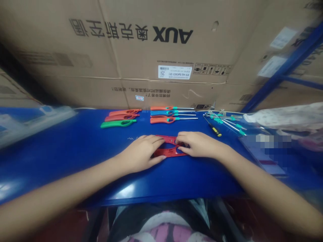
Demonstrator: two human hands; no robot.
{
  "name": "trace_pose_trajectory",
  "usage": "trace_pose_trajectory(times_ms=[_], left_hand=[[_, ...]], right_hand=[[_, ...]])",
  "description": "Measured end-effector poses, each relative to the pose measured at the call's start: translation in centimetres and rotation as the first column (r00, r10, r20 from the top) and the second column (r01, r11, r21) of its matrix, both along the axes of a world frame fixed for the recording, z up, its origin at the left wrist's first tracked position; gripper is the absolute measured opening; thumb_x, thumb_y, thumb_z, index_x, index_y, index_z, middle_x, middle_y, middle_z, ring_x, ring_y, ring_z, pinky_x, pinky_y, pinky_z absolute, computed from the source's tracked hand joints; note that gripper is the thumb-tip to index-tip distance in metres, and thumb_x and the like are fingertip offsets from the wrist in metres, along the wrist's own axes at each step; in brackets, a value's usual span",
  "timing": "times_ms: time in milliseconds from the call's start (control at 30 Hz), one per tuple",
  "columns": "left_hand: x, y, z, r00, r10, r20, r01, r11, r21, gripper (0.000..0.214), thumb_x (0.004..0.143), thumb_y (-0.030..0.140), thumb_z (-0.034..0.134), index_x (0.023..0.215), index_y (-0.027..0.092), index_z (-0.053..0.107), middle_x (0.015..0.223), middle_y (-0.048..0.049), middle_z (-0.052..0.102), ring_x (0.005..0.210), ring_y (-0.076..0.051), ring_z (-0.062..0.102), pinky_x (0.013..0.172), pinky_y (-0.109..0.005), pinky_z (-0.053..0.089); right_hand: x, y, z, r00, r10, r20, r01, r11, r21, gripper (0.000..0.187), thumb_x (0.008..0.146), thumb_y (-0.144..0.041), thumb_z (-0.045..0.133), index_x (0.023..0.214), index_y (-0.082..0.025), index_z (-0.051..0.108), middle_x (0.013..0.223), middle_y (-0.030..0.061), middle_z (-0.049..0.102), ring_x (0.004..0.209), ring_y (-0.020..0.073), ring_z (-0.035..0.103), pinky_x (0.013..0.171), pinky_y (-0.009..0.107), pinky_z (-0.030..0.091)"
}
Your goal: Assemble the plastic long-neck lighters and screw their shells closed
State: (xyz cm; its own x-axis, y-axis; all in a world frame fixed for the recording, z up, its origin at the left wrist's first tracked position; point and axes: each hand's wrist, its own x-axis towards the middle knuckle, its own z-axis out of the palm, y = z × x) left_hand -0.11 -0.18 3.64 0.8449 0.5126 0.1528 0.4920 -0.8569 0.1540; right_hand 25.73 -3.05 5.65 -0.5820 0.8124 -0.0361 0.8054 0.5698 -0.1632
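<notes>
Two red lighter handle halves lie side by side on the blue table, an upper half [169,138] and a lower half [172,153], with their right ends close together. My left hand [141,153] is closed around their left ends, fingers over the upper half and thumb on the lower one. At the right ends, my right hand [198,144] has its fingers bent onto the halves near the trigger openings. Whether a small part sits between its fingertips is hidden.
Behind my hands lie red and green lighter handles [118,124] and several long-nosed lighters [161,120]. Further right are metal lighter tubes [233,125], a yellow-black screwdriver [214,129] and a flat dark device [264,158]. Tiny pins [130,138] lie beside my left hand. A large carton [126,60] stands behind.
</notes>
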Motion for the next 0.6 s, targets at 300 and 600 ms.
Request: trace_pose_trajectory(times_ms=[300,600], left_hand=[[-0.6,2.0,-1.3,0.988,-0.123,0.092,0.123,0.992,0.008,0.034,0.099,0.041,0.054,0.125,0.022,0.067,0.127,-0.0085,0.07,0.113,-0.027,0.066,0.097,-0.043,0.051],[-1.0,2.2,-2.2,0.98,-0.115,0.165,0.117,0.993,-0.002,0.033,0.1,0.038,0.054,0.121,0.021,0.071,0.126,-0.0093,0.071,0.114,-0.027,0.067,0.099,-0.045,0.054]], right_hand=[[0.9,1.1,-2.4,0.981,-0.011,-0.195,0.015,1.0,0.02,0.009,0.096,-0.023,0.056,0.096,-0.018,0.063,0.096,0.0044,0.062,0.077,0.0141,0.056,0.067,0.026,0.041],[1.2,1.0,-2.7,0.968,-0.052,-0.246,0.061,0.998,0.029,0.012,0.095,-0.028,0.06,0.101,-0.02,0.064,0.1,0.0052,0.064,0.08,0.0153,0.059,0.07,0.027,0.044]])
